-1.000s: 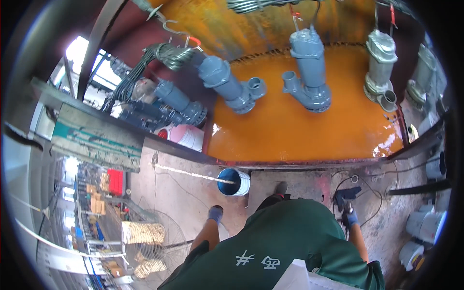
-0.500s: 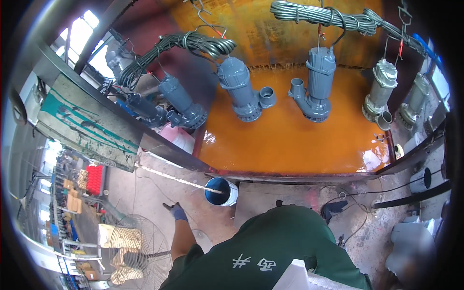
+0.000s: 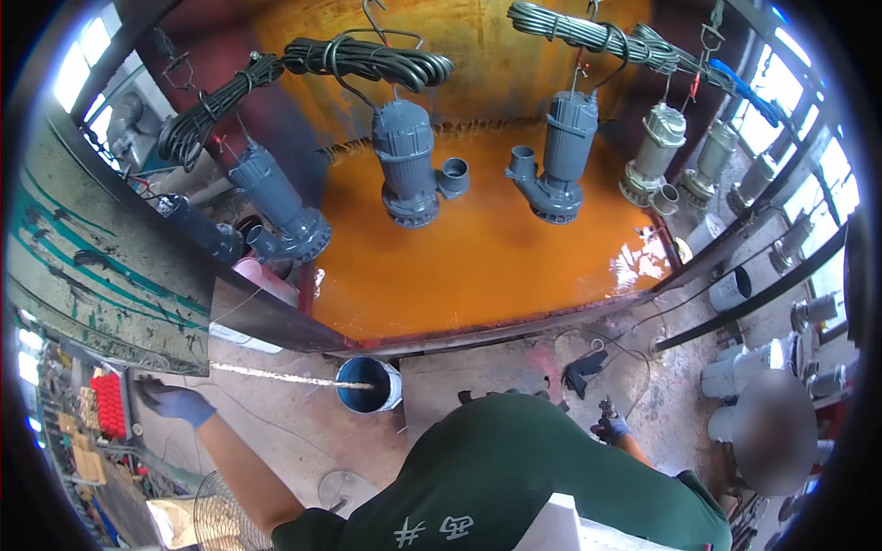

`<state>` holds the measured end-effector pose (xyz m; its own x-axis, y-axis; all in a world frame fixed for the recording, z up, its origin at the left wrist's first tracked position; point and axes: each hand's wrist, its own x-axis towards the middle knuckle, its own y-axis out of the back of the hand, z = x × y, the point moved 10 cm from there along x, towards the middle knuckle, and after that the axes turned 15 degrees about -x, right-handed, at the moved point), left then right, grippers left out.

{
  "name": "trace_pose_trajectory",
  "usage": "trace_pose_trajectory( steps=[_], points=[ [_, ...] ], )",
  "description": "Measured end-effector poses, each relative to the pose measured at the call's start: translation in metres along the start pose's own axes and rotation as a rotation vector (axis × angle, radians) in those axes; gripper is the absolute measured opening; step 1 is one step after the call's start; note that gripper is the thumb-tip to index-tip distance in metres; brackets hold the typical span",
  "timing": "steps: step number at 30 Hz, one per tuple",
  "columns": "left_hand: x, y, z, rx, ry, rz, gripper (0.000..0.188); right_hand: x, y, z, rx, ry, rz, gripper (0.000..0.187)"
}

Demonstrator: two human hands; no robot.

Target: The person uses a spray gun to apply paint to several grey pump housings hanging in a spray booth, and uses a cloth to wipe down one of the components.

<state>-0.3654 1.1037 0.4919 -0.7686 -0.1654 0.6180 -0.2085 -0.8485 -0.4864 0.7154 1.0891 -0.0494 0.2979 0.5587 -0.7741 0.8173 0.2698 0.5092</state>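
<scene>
Orange-stained booth walls are seen behind grey pumps (image 3: 407,165) hung from hooks, with a blue bucket (image 3: 366,385) set on the floor below. Well out to the side, the gloved left hand (image 3: 170,401) is spread open against a grey panel (image 3: 101,275), while the right hand (image 3: 610,427) seems closed on a small dark tool (image 3: 608,410), though little is shown. With weight leaned outward, balance could be lost or the bucket knocked.

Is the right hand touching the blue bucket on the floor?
Apart. In the head view the right hand, in a blue glove and holding a small dark tool, sits well right of the blue bucket, with bare floor between them.
</scene>
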Motion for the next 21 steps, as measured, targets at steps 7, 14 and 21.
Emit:
trace_pose_trajectory(
  steps=[7, 14, 21],
  points=[
    [0.018, -0.069, 0.048, 0.034, -0.156, -0.141, 0.063, -0.025, -0.03, 0.032, 0.415, -0.178, -0.042, 0.008],
    [0.055, -0.035, -0.023, -0.118, -0.086, -0.111, 0.049, 0.013, -0.034, -0.074, 0.182, -0.034, -0.06, 0.009],
    [0.053, -0.026, 0.08, -0.274, -0.315, -0.081, 0.081, 0.04, -0.045, -0.206, -0.017, 0.113, -0.116, 0.014]
  ],
)
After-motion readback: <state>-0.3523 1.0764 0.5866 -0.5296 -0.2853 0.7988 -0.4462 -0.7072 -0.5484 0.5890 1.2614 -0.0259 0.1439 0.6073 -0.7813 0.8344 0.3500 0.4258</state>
